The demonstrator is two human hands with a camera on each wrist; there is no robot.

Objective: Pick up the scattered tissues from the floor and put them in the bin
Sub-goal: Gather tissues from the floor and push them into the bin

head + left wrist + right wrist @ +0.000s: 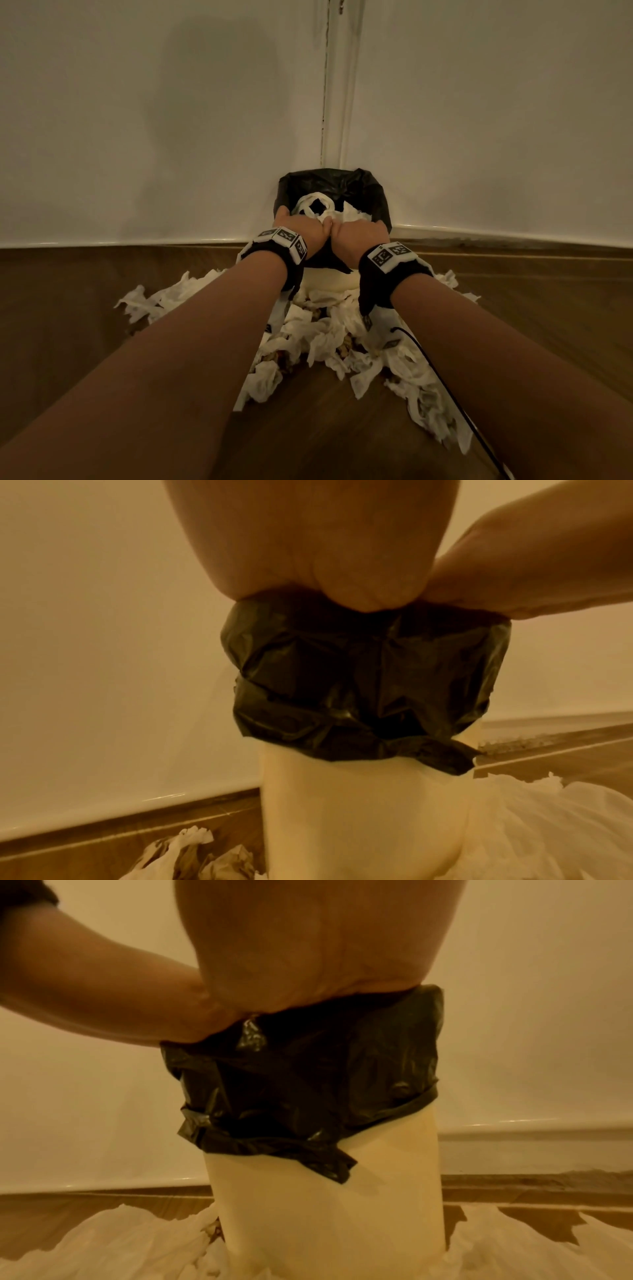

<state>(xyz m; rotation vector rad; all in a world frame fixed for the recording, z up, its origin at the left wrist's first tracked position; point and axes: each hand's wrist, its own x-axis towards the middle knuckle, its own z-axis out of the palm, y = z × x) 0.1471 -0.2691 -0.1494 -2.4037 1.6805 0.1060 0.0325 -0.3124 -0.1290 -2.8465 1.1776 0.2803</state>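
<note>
Liner: black plastic (pixel 371 197) folded over the rim of a pale bin (pixel 363 813), which stands in the wall corner at 12 o'clock.
Left hand: (pixel 301 228) at the bin mouth, thumb side against the other hand; it seems to press a tissue wad (pixel 317 205) down, but whether the fingers grasp it I cannot tell.
Right hand: (pixel 359 233) at the rim's 3 o'clock side, on the same wad; fingers hidden inside, so clenched or released I cannot tell.
Tissues in bin: white paper piled to the rim, a looped strip on top.
Tissues on floor: (pixel 329 337) many crumpled pieces lie from 6 o'clock round the bin's base, most of the job undone.
Risk: the full bin may spill paper back out, or pushing may drag the liner off the rim.
Cable: (pixel 455 401) a black lead trails at 5 o'clock and could snag tissues.
</note>
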